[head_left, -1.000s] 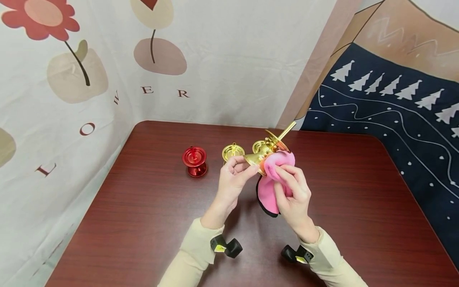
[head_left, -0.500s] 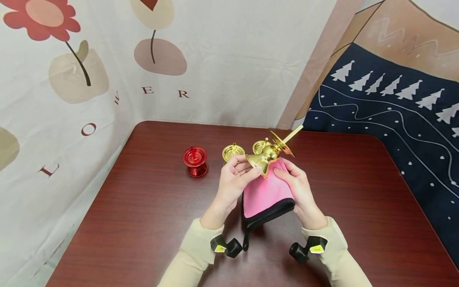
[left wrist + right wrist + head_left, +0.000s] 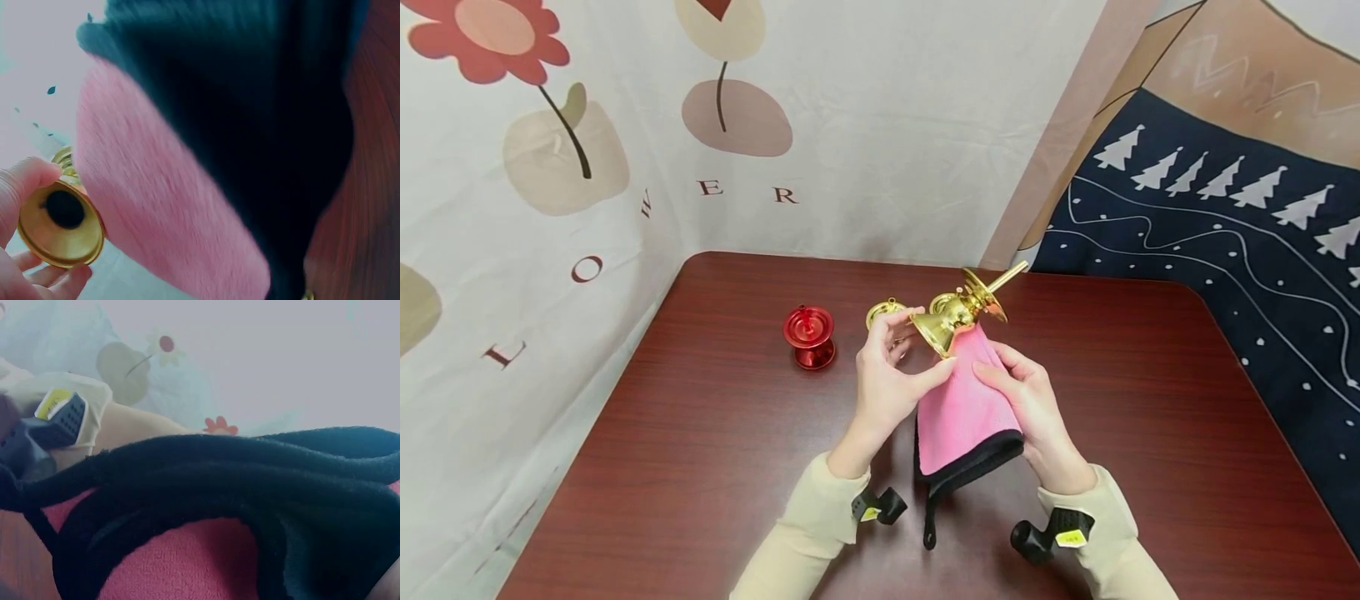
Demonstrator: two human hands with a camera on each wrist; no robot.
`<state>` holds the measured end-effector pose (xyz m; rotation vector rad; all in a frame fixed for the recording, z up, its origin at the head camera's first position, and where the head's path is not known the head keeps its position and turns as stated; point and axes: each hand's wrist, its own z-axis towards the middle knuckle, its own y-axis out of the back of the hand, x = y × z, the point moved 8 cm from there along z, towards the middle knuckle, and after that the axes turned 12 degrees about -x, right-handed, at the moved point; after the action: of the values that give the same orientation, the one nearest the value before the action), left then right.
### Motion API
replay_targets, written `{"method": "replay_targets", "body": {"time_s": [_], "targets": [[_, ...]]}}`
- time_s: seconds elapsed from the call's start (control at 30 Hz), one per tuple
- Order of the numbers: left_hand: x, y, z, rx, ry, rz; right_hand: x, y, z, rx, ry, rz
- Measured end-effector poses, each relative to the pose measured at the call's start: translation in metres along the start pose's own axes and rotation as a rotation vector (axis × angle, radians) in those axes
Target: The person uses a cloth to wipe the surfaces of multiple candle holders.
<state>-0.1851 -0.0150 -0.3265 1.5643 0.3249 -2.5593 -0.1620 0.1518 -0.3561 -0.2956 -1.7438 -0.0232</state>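
A gold candlestick (image 3: pixel 951 321) is tilted above the table, its flared base toward my left hand (image 3: pixel 891 379) and its spike up to the right. The thumb and fingers of that hand hold the base rim; the left wrist view shows the hollow underside of the base (image 3: pixel 62 219). My right hand (image 3: pixel 1030 400) grips a pink cloth (image 3: pixel 966 408) with black edging, which lies against the candlestick's middle and hangs down in front. In the right wrist view the cloth's black border (image 3: pixel 187 469) hides most of the hand.
On the table (image 3: pixel 715 467) a red candle holder (image 3: pixel 810 333) stands left of the hands. A gold holder (image 3: pixel 883 312) is partly behind the left hand, and another gold one (image 3: pixel 942 303) is behind the candlestick. Printed curtains (image 3: pixel 865 125) hang behind the table.
The bunched cloth has been unfolded and now hangs down, with the right hand lower and farther right. The left fingers have spread wider on the base; the candlestick has shifted slightly.
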Motion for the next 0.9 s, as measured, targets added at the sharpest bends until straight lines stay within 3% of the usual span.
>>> {"method": "replay_targets", "body": {"time_s": [0.13, 0.3, 0.4, 0.5, 0.7, 0.9], "targets": [[-0.01, 0.003, 0.001, -0.03, -0.201, 0.049, 0.011, 0.003, -0.008, -0.052, 0.15, -0.081], [-0.025, 0.005, -0.004, -0.072, -0.499, 0.168, 0.039, 0.003, -0.021, -0.081, 0.499, -0.087], [-0.032, 0.002, -0.01, -0.065, -0.667, 0.211, 0.056, 0.003, -0.031, -0.133, 0.716, -0.122], [-0.036, -0.002, -0.016, -0.04, -0.794, 0.211, 0.069, 0.001, -0.04, -0.193, 0.867, -0.183], [-0.041, -0.007, -0.024, -0.003, -0.961, 0.254, 0.083, -0.01, -0.051, -0.215, 1.071, -0.344], [-0.041, -0.006, -0.027, -0.019, -1.015, 0.275, 0.081, -0.022, -0.055, -0.149, 1.171, -0.536]]}}
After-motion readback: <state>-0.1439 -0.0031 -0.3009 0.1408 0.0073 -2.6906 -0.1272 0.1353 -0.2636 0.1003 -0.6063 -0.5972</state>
